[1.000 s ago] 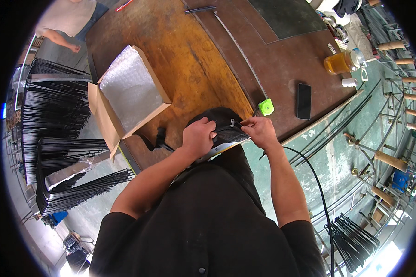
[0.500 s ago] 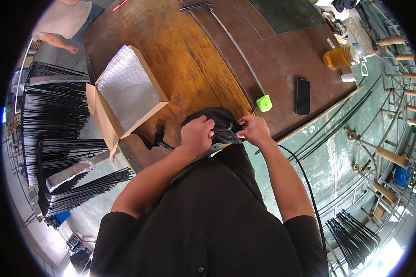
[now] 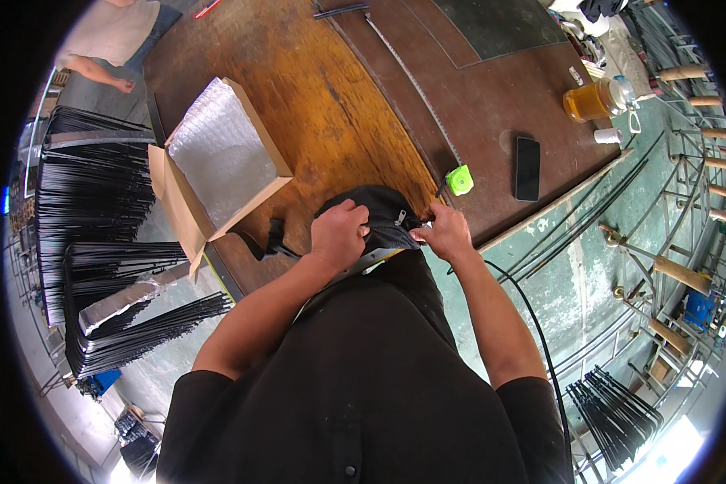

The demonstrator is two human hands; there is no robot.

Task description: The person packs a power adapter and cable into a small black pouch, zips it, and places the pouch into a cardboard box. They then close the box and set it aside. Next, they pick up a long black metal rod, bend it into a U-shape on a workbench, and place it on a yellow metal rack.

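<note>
A black zippered bag (image 3: 381, 202) with a strap lies at the table's near edge, right in front of my body. My left hand (image 3: 340, 235) is closed on its left part, with the fingers curled into the fabric. At the bag's right end my right hand (image 3: 445, 232) pinches the material between thumb and fingers. A silver zipper pull (image 3: 401, 217) shows between the two hands. The strap's black buckle end (image 3: 276, 235) rests on the table left of my left hand. My fingers partly cover the bag.
An open cardboard box (image 3: 278, 165) with silver foil lining stands left. To the right lie a green tape measure (image 3: 459, 180), its blade pulled out, and a phone (image 3: 527, 169). A jar of amber liquid (image 3: 589, 102) stands farther right. Black rods (image 3: 97, 189) crowd the left; another person (image 3: 109, 40) stands far left.
My left hand has shifted slightly left on the bag, and the zipper pull shows a little more clearly. My right hand keeps its pinch at nearly the same place.
</note>
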